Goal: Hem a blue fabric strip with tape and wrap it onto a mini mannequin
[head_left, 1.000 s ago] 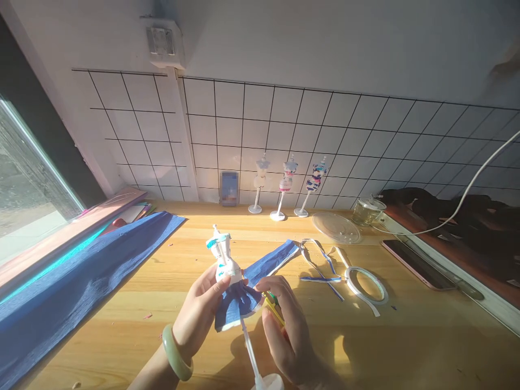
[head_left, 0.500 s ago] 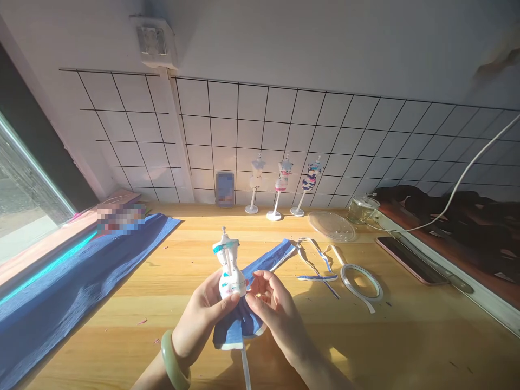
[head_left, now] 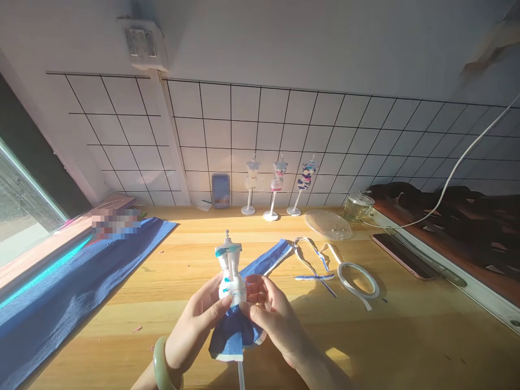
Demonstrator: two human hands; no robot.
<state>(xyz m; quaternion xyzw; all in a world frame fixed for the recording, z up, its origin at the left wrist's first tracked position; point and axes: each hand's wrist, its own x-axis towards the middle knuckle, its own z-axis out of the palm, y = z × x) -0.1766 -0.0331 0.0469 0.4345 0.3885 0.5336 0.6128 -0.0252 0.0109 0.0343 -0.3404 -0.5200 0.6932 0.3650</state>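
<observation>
Between my hands is a small white dress form (head_left: 231, 271) with turquoise marks, upright on a thin white pole. A pleated blue crepe paper strip (head_left: 227, 338) with a white edge hangs like a skirt below its hips. My left hand (head_left: 203, 314), with a pale green bangle at the wrist, is closed round the form's left side, thumb on the hip. My right hand (head_left: 268, 309) pinches the blue strip against the form's right hip. The strip's loose end (head_left: 268, 259) stretches away behind the hand across the table.
Three small dress forms (head_left: 276, 184) stand by the tiled wall. A roll of white tape (head_left: 376, 281), thin blue-and-white scraps (head_left: 314, 277), a clear lid (head_left: 328, 224), a glass jar (head_left: 357, 206) and a phone (head_left: 402, 254) lie to the right. Blue crepe paper (head_left: 52, 309) covers the left side.
My right thumb has closed in on the strip at the form's hip. The dress form has turned slightly and sits a little lower, and the blue skirt part hangs more plainly below it.
</observation>
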